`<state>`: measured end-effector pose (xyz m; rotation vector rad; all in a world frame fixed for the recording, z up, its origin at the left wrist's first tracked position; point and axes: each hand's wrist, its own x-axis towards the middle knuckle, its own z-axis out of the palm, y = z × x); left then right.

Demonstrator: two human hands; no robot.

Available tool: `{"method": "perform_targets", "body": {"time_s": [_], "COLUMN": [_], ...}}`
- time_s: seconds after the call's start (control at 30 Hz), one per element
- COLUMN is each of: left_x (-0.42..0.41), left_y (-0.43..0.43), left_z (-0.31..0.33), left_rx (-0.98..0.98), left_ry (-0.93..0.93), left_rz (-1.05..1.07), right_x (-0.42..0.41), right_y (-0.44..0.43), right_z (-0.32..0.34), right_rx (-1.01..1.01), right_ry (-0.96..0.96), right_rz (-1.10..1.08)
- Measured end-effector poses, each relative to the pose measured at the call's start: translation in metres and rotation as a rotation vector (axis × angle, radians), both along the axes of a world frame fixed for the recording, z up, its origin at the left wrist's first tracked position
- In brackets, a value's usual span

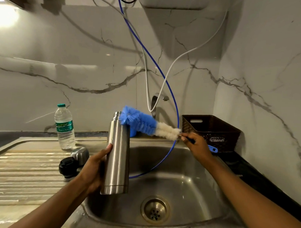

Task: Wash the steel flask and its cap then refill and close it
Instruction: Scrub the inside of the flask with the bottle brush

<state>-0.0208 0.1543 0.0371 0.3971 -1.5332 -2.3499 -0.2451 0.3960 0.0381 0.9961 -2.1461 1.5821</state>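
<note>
My left hand (pixel 95 168) grips the steel flask (pixel 117 153) upright over the left side of the sink, its mouth uncapped. My right hand (pixel 196 146) holds a bottle brush (pixel 146 124) by its blue handle; the blue and white bristles slant up to the left, and the blue tip touches the flask's neck from the right. On the draining board to the left lie the black inner cap (pixel 67 165) and the steel outer cup (pixel 80 155).
A steel sink (pixel 194 192) with a drain (pixel 155 210) lies below. A plastic water bottle (pixel 65 126) stands on the board at the back left. The tap (pixel 157 100), a blue hose (pixel 174 104) and a dark basket (pixel 210 131) sit behind.
</note>
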Motion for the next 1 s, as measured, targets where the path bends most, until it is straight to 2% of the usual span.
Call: {"method": "perform_targets", "body": {"time_s": [0.27,0.5,0.67,0.77,0.87,1.0], "left_x": [-0.003,-0.003,-0.003,-0.002,-0.003,-0.004], "left_y": [0.003,0.008,0.015,0.007,0.004,0.011], "left_z": [0.0,-0.001,-0.001,-0.002,-0.002,0.0], "left_rx": [-0.019,-0.079,-0.052,-0.023,-0.02,-0.041], "left_ry": [-0.029,-0.07,-0.02,0.017,0.005,-0.02], "left_rz": [-0.002,-0.113,-0.045,-0.009,-0.023,-0.025], "right_x": [0.02,-0.004,0.01,-0.003,-0.01,0.007], "right_y": [-0.036,-0.001,-0.029,-0.006,0.01,-0.023], "right_z": [0.005,-0.006,0.002,-0.001,-0.004,0.004], "right_rx": [0.014,0.006,-0.01,-0.001,-0.006,0.008], "right_ry": [0.054,0.005,0.027,0.036,0.015,0.087], "right_rz": [0.05,-0.011,0.075,0.009,-0.016,0.054]}}
